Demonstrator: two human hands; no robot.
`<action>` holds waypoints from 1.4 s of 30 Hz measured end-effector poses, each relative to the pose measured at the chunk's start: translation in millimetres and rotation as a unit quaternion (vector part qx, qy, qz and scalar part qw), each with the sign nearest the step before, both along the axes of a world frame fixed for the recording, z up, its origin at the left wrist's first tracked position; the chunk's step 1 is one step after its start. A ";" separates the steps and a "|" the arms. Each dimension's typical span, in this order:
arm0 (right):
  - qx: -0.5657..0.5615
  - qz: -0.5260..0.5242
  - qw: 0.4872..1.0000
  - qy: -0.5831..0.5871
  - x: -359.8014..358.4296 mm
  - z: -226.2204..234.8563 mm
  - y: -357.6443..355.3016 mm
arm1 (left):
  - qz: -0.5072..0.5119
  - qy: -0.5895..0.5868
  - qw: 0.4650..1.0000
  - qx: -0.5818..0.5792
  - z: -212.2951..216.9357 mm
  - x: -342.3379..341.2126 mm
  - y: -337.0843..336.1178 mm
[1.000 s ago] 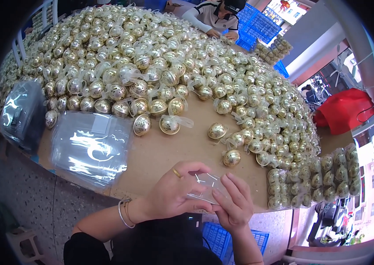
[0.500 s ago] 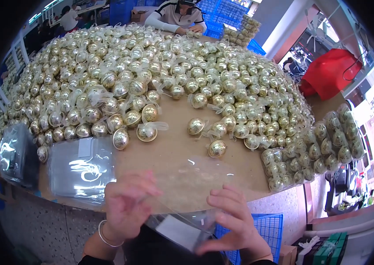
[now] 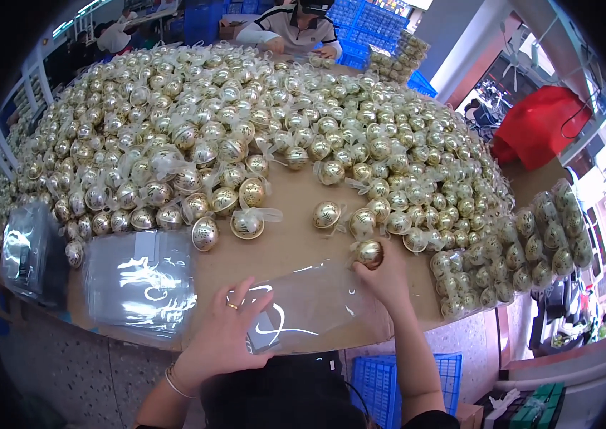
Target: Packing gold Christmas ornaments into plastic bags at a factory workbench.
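Left hand (image 3: 221, 336) – fingers spread, pinning clear bag (image 3: 310, 304) | right hand (image 3: 382, 275) – fingers gripping gold ball (image 3: 369, 253) at bag's mouth | bagging barely begun: ball pile (image 3: 246, 129) beyond bag remains

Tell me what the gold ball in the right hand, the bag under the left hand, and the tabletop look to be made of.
Gold ball: shiny metallic finish with bright glints; metal or plated plastic, unclear which.
Clear bag: thin glossy plastic film, see-through, with white reflections.
Tabletop: matte tan, cardboard-like or fibreboard, uncertain.
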State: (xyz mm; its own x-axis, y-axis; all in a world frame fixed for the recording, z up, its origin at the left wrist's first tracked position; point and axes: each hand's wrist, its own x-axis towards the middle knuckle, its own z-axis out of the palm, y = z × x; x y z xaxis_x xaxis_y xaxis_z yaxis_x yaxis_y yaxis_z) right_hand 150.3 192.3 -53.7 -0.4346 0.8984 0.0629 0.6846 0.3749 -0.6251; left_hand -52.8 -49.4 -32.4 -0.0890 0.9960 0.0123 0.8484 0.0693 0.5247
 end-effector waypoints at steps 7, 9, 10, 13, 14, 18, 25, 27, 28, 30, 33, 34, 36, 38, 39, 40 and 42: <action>0.151 0.228 0.962 0.018 32.1 22.4 -35.9 | -0.007 -0.018 0.999 0.029 -7.1 -12.6 -1.1; -0.162 0.377 0.910 -0.058 23.2 54.4 -29.2 | -0.061 -0.044 0.996 0.039 -11.4 -22.2 -4.3; -0.276 0.350 0.881 -0.158 14.6 64.4 -26.3 | -0.082 -0.072 0.994 0.016 -8.4 -26.3 -1.4; -0.108 0.441 0.848 -0.275 -7.9 51.8 -42.0 | -0.122 -0.077 0.990 -0.001 -5.5 -23.9 5.3; -0.187 0.442 0.847 -0.226 -10.3 42.5 -38.3 | -0.119 -0.079 0.990 -0.002 -6.4 -27.6 7.0; -0.296 0.408 0.864 -0.015 -17.0 -3.5 -60.4 | -0.130 -0.155 0.979 0.023 -17.3 -25.1 16.9; -0.444 0.249 0.857 0.079 -61.5 7.7 -87.0 | -0.065 -0.122 0.984 0.115 -40.3 -10.4 28.8; -0.495 0.209 0.843 -0.017 -64.0 12.3 -77.2 | -0.055 -0.145 0.984 0.089 -33.4 -17.0 25.6; -0.464 0.216 0.850 -0.126 -58.3 23.5 -63.3 | -0.044 -0.145 0.984 0.094 -36.1 -14.8 25.5; -0.162 0.310 0.930 -0.110 -13.2 -11.0 -3.6 | -0.036 -0.137 0.986 0.084 -31.0 -13.0 23.2; 0.233 0.038 0.956 -0.174 -25.2 26.6 29.1 | -0.027 -0.123 0.988 0.086 -38.2 -11.3 25.2; 0.231 0.035 0.956 -0.178 -25.4 23.1 38.4 | -0.035 -0.129 0.986 0.103 -36.6 -11.7 27.3; 0.240 0.125 0.942 -0.198 -29.1 6.4 57.3 | -0.041 -0.142 0.980 0.132 -37.6 -12.7 28.5; 0.258 0.123 0.953 -0.105 -17.0 -5.5 44.5 | -0.029 -0.151 0.980 0.127 -39.6 -16.4 25.1; 0.269 0.117 0.956 -0.012 -5.5 -12.8 32.7 | -0.019 -0.160 0.980 0.119 -40.3 -15.2 22.0; 0.214 0.099 0.966 0.103 8.5 -19.4 19.1 | -0.010 -0.165 0.979 0.119 -40.9 -14.0 20.4; 0.124 0.117 0.971 0.166 35.7 -18.2 -12.9 | -0.021 -0.171 0.977 0.125 -40.5 -14.3 21.0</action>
State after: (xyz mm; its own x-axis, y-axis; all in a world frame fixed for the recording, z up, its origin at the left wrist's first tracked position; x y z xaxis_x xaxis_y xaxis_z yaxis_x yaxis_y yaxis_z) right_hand 186.0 179.4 -71.9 -0.5439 0.7162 0.4373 0.3378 0.6639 -0.6672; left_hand -67.1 -28.4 -72.8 -0.0897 0.9683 0.2331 0.6203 -0.1288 0.7737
